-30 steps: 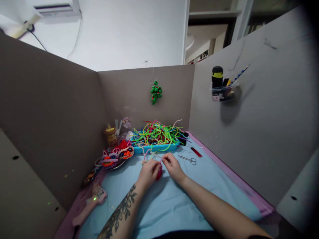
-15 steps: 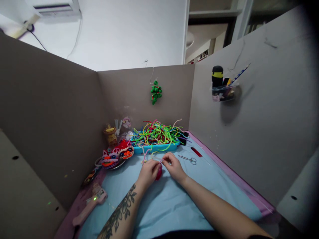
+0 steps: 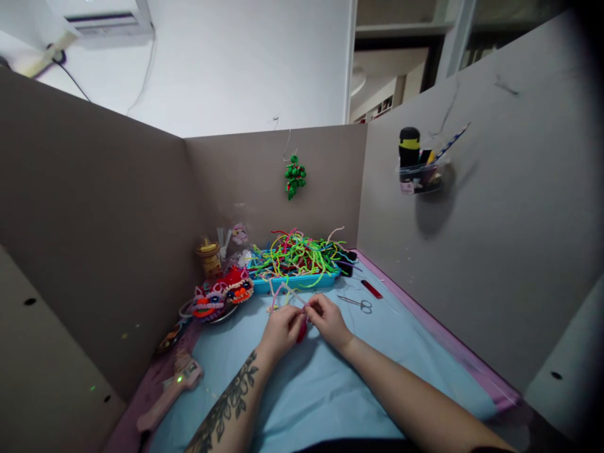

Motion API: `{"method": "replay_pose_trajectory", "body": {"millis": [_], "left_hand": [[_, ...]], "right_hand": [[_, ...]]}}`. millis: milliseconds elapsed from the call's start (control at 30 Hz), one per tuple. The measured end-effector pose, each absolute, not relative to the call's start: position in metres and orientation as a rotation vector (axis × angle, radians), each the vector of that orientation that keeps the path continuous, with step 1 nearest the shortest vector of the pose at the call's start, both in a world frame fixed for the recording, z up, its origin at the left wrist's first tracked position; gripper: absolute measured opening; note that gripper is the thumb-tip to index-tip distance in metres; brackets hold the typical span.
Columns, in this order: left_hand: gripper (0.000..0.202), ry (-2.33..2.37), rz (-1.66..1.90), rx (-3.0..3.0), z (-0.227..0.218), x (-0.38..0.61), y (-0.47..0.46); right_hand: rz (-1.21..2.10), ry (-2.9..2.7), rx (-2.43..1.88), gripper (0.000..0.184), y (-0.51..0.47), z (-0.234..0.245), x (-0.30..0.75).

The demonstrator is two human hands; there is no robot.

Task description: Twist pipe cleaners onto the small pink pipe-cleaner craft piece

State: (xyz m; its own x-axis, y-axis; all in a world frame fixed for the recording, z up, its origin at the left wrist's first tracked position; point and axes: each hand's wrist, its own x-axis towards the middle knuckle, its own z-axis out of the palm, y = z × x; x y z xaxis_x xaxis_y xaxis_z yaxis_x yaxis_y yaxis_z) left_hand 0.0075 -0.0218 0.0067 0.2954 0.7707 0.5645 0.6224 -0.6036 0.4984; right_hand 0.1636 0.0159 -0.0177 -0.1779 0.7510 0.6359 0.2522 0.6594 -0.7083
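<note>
My left hand (image 3: pixel 280 328) and my right hand (image 3: pixel 329 320) meet over the light blue cloth (image 3: pixel 306 390). Both are closed in a pinch on a pale pink pipe cleaner (image 3: pixel 284 289) that loops up behind them. A small red piece (image 3: pixel 302 331) shows between the two hands, held against my left palm. Just beyond the hands stands a blue tray (image 3: pixel 295 280) heaped with coloured pipe cleaners (image 3: pixel 295 253).
Small scissors (image 3: pixel 357 303) and a red stick (image 3: pixel 372 289) lie right of the hands. Finished fuzzy figures (image 3: pixel 221 294) sit on a plate at left, with a pink glue gun (image 3: pixel 167 390) nearer. Grey partition walls enclose the desk; a green ornament (image 3: pixel 295 176) and a holder (image 3: pixel 421 171) hang on them.
My hands have drawn closer together and the pink pipe cleaner loop stands a little higher behind them. The camera view has shifted slightly.
</note>
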Motion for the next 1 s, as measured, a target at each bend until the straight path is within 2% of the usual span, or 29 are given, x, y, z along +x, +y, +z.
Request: {"method": "replay_pose_trajectory", "body": {"millis": [300,500,633,867,1000], "left_hand": [[0.023,1.299,1.205,2.392,0.0053,0.0067,-0.0216],[0.022,1.274,1.2,2.346,0.0071,0.0077,-0.0222],[0.021,1.294,1.305,2.234,0.0057,0.0076,-0.0211],[0.021,1.294,1.357,2.178,0.0041,0.009,-0.0176],[0.022,1.307,1.369,2.161,0.0034,0.0097,-0.018]], "right_hand": [[0.45,-1.76,-0.867,0.011,0.0129,-0.0141,0.1649],[0.466,-1.765,-0.826,0.007,0.0125,-0.0132,0.1639],[0.366,-1.845,-0.739,0.003,0.0121,-0.0132,0.1634],[0.163,-1.91,-0.685,0.006,0.0081,-0.0181,0.158],[0.157,-1.876,-0.666,0.008,0.0073,-0.0191,0.1556]]}}
